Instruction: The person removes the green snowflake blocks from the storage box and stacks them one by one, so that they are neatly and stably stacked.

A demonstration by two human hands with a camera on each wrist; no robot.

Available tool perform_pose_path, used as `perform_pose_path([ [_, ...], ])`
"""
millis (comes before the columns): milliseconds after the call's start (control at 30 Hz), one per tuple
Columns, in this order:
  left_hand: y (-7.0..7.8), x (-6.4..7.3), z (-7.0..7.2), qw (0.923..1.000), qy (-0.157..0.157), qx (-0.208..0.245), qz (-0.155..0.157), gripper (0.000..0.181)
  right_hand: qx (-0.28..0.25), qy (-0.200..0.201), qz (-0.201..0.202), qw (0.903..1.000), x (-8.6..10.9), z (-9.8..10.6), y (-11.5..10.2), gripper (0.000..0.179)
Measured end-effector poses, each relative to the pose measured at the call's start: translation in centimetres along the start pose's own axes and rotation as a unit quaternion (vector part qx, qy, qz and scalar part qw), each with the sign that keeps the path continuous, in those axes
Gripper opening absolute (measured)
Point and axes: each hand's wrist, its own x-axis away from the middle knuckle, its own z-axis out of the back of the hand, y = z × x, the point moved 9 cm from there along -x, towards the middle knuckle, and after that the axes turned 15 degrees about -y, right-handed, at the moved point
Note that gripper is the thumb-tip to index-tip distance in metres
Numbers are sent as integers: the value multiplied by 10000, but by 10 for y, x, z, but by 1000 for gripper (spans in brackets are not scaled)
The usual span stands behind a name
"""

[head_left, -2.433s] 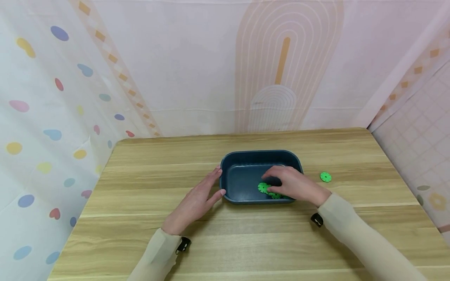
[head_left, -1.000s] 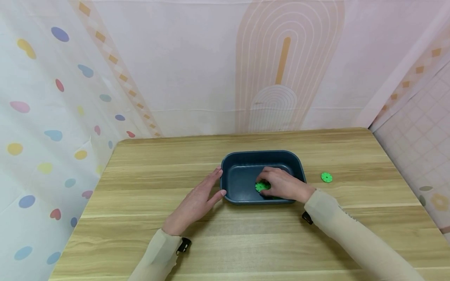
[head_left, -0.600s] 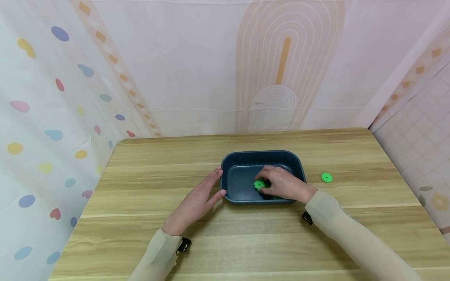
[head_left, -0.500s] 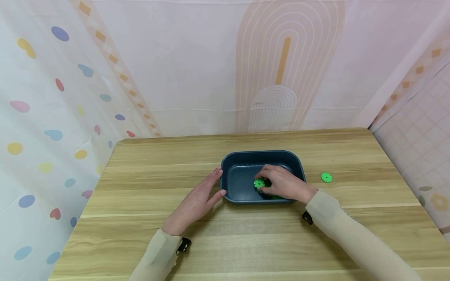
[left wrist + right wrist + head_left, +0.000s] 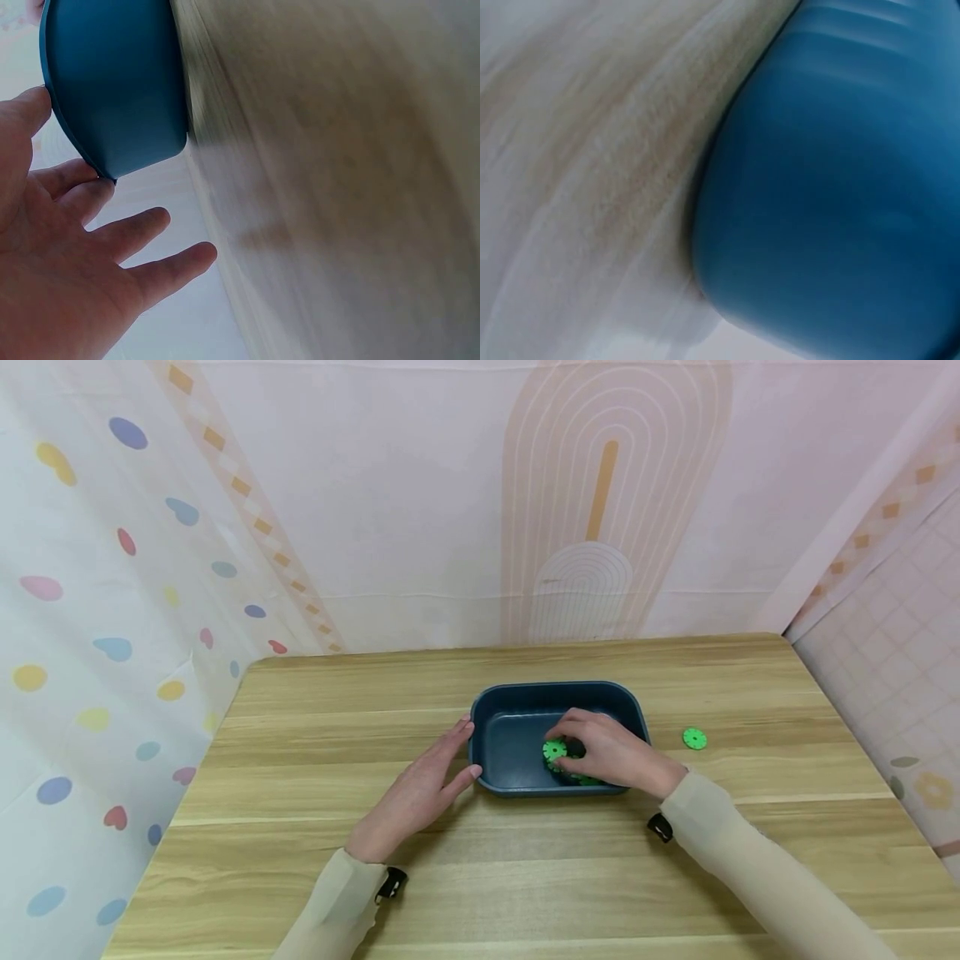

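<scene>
A dark blue rectangular tub (image 5: pixel 513 752) sits on the wooden table. My left hand (image 5: pixel 416 793) touches its left end with thumb and fingertips at the rim; in the left wrist view the fingers of this hand (image 5: pixel 82 240) are spread, two of them off the tub (image 5: pixel 120 82). Inside the tub, my right hand (image 5: pixel 611 752) pinches a green notched disc (image 5: pixel 554 750) between thumb and fingers, its face showing. More green discs (image 5: pixel 590 781) lie below that hand, partly hidden by it. Only the tub's outer wall (image 5: pixel 832 187) shows in the right wrist view, with the hand out of sight.
One more green notched disc (image 5: pixel 694 738) lies flat on the table (image 5: pixel 525 877), right of the tub. A patterned curtain (image 5: pixel 397 510) hangs along the table's back edge and down the left side.
My right hand has moved slightly left in the tub and closed its fingers on a green disc, which is now raised and turned a little. My left hand has stayed at the rim.
</scene>
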Motion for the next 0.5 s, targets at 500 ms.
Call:
perform_pose_path([
  [500, -2, -1, -1, 10000, -8, -18, 17, 68, -303, 432, 21, 9986, 18, 10, 4, 30],
])
